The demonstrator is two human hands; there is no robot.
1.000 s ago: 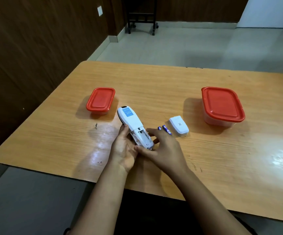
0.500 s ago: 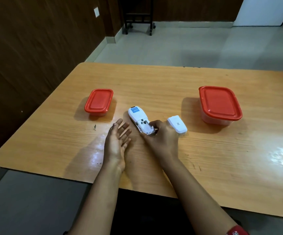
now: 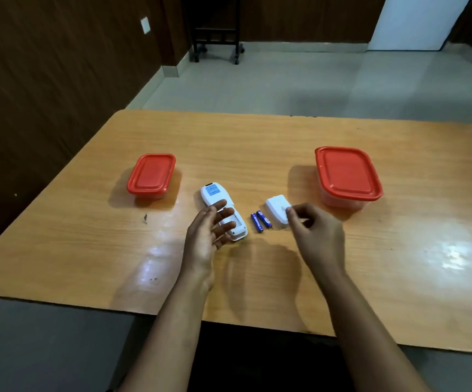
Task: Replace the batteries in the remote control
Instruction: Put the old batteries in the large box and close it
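A white remote control (image 3: 215, 198) lies face down on the wooden table (image 3: 257, 142), its battery bay uncovered at the near end. My left hand (image 3: 209, 236) hovers open, palm up, over the remote's near half and hides part of it. Two blue batteries (image 3: 261, 220) lie side by side just right of the remote. The white battery cover (image 3: 276, 209) rests to their right. My right hand (image 3: 315, 236) is beside the cover, fingers curled, thumb and fingertips near the cover's right edge; nothing is visibly held.
A small red-lidded container (image 3: 151, 175) stands left of the remote. A larger red-lidded container (image 3: 346, 176) stands to the right, behind the cover. The table's near edge runs just under my forearms. A dark chair base (image 3: 216, 38) stands on the floor beyond.
My right hand let go of the remote and moved right to the cover, uncovering the two batteries. My left hand shifted right over the remote's near end.
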